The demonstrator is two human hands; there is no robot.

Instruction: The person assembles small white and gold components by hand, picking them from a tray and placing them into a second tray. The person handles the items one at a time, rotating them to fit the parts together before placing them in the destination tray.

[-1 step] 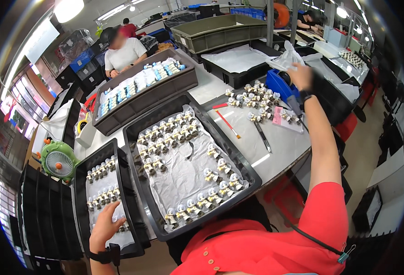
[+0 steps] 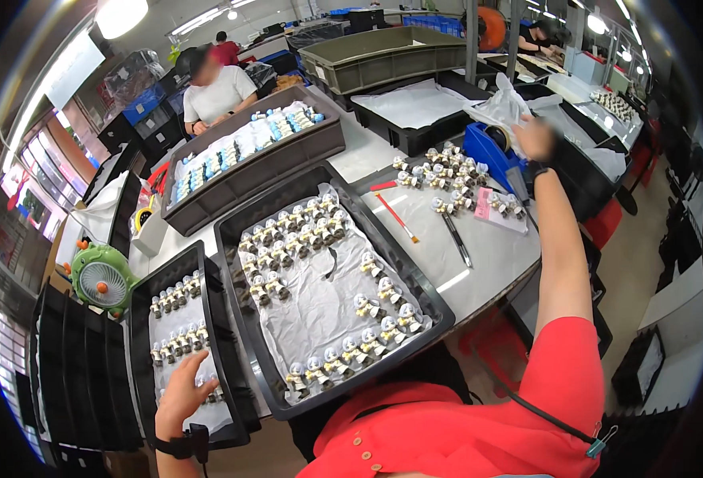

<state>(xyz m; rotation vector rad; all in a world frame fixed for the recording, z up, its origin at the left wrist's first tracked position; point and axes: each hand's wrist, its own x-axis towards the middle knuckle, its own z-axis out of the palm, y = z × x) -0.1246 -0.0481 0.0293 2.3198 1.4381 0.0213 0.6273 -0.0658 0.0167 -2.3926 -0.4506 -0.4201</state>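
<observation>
At the right rear of the table, my right hand (image 2: 533, 139) is beside a blue tape dispenser (image 2: 483, 145). Its fingers look bent together; what they hold, if anything, is too small to make out. My left hand (image 2: 181, 394) hovers with fingers apart over the narrow black tray (image 2: 240, 410) at the left, which holds rows of small figurines (image 2: 180, 342). Between my hands lies a larger black tray (image 2: 439, 311), lined with white paper and partly filled with grey-haired figurines (image 2: 351, 350). More loose figurines (image 2: 447, 171) cluster in front of the dispenser.
A red-handled brush (image 2: 398, 217), a black pen (image 2: 457, 239) and a pink pad (image 2: 495, 211) lie on the table. A brown bin (image 2: 331, 131) of blue-and-white figurines stands beyond. A green fan (image 2: 102, 279) is at left; a co-worker (image 2: 216, 99) sits across.
My right hand has shifted slightly to the right and toward me, away from the tape dispenser. My left hand and the trays look unchanged.
</observation>
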